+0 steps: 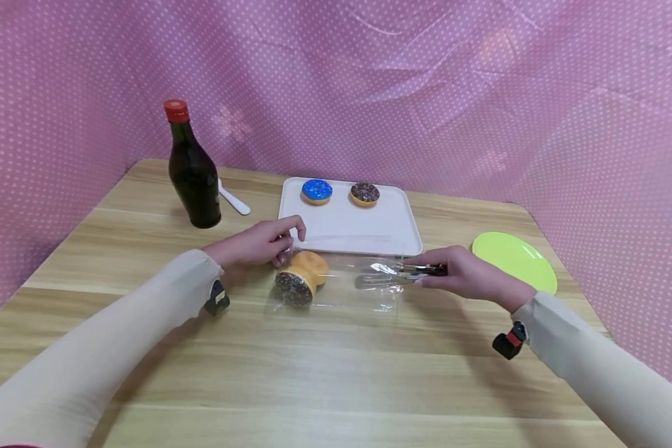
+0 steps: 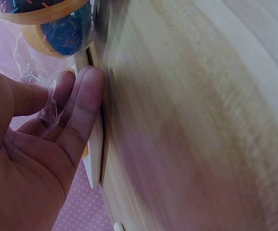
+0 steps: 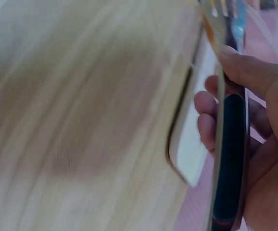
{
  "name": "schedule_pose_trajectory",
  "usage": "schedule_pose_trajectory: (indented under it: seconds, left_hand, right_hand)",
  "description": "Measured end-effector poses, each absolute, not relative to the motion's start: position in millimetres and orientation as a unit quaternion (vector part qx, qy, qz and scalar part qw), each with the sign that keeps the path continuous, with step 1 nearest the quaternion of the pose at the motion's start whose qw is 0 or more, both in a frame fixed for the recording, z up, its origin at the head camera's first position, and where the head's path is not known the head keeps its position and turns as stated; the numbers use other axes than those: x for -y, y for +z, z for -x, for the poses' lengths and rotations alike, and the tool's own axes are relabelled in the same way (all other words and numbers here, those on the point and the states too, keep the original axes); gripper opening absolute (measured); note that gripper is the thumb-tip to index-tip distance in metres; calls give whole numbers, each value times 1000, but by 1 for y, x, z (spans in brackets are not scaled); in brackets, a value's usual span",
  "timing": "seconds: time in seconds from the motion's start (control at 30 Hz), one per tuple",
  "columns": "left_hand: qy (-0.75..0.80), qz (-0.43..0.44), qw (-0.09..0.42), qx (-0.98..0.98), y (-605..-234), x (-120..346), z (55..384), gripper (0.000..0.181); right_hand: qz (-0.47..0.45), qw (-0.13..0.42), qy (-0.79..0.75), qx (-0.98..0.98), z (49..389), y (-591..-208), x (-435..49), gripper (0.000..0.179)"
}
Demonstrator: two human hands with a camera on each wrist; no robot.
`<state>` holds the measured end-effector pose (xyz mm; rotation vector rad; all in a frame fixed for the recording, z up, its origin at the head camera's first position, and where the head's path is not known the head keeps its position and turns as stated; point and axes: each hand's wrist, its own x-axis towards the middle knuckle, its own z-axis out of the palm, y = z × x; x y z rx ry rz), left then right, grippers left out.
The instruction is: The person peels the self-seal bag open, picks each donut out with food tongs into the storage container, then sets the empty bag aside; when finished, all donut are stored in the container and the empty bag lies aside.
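My left hand [image 1: 257,241] pinches the closed-end side of a clear plastic bag [image 1: 350,295] between thumb and fingers, as the left wrist view shows. Inside the bag's left part, a chocolate sprinkled doughnut [image 1: 294,289] leans against another doughnut [image 1: 313,264], whose plain orange base faces up; its blue icing [image 2: 68,32] appears in the left wrist view. From the right, my right hand [image 1: 470,274] grips metal tongs [image 3: 233,149] with dark handles. Their slotted tips [image 1: 372,282] reach into the bag, apart from the doughnuts.
Behind the bag, a white tray [image 1: 369,224] bears a blue doughnut [image 1: 317,191] and a chocolate doughnut [image 1: 364,194]. A dark bottle [image 1: 195,180] with a red cap and a white plastic knife [image 1: 235,200] are at back left. A green plate [image 1: 515,258] lies beyond my right hand.
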<state>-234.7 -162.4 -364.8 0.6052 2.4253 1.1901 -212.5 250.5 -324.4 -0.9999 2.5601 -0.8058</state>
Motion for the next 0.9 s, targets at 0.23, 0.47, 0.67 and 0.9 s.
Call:
schedule_pose_trajectory:
  seconds: [0.23,0.47,0.67,0.9]
  left_hand:
    - [430,-218,180,-857,-366,162,235,17]
    - [431,-217,179,-857,-365,162,233,17]
    - [425,-221,177,-860,-366,163,234,17]
    - [420,-228,175,-861,-366,164,234,17]
  right_hand:
    - [389,113,-264,-875,209,-333,-217,47]
    - [415,69,-226,-879,206,-339,-199,53]
    - [421,44,-202,-883,204,-340,-189,55]
    - [441,14,-162,-883,204,-343,-183,56]
